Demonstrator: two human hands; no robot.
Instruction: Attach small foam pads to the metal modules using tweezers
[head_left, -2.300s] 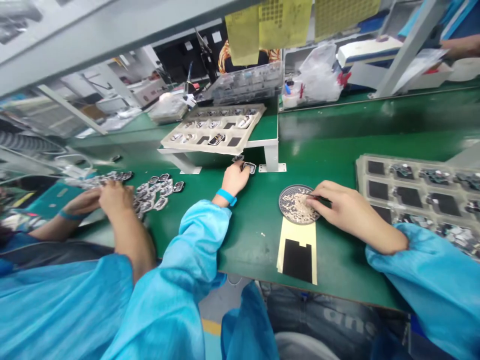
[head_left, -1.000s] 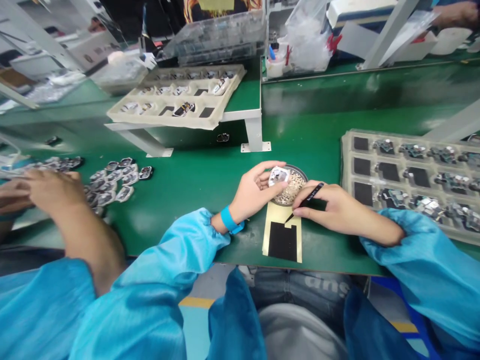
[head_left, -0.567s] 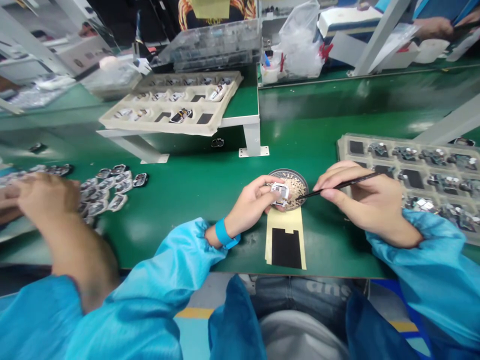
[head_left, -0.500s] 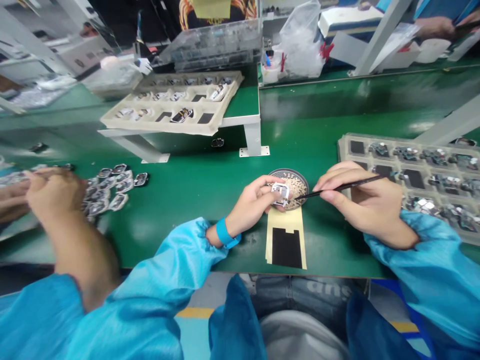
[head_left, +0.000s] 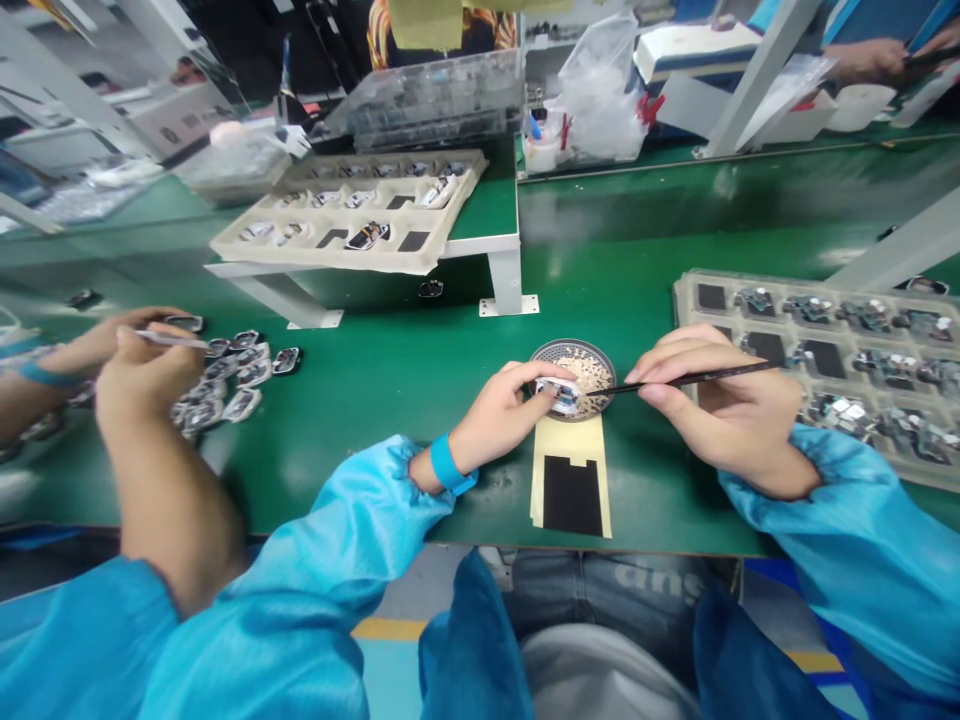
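My left hand (head_left: pixel 504 412) pinches a small silver and black part (head_left: pixel 564 393) just in front of a round mesh dish (head_left: pixel 581 360) filled with tiny pale pieces. My right hand (head_left: pixel 716 395) grips thin black tweezers (head_left: pixel 690 378) whose tip points left and meets the part. A yellow sheet with a black patch (head_left: pixel 571 485) lies on the green table below both hands.
A beige tray of parts (head_left: pixel 825 340) sits at the right. Another beige tray (head_left: pixel 352 215) rests on a white raised stand behind. A co-worker's hands (head_left: pixel 142 365) at the left work over a heap of small parts (head_left: pixel 232 375). Bags and boxes crowd the back.
My left hand fetched a part from near the stand and brought it to the dish. My right hand lifted the tweezers from the dish and turned their tip to the part.
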